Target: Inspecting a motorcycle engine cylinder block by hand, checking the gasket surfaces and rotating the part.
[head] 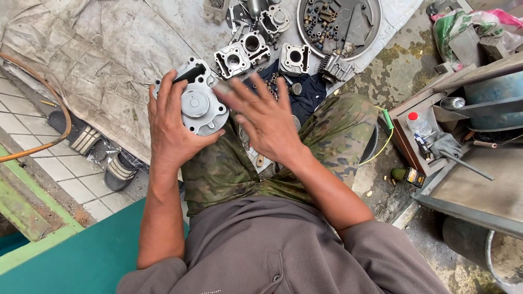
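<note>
2 hands: left [170,128] grips engine cylinder [199,104], right [267,117] spread flat.

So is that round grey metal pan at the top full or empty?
Partly filled: the round grey metal pan holds small bolts and dark parts over much of its floor, with bare metal showing.

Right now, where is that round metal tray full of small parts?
In the head view the round metal tray lies at the top, right of centre, on the grey cloth, just beyond the row of engine cylinder blocks and the person's knees.

Matt cast-metal cylinder [197,103], camouflage cloth trousers [327,136]
</note>
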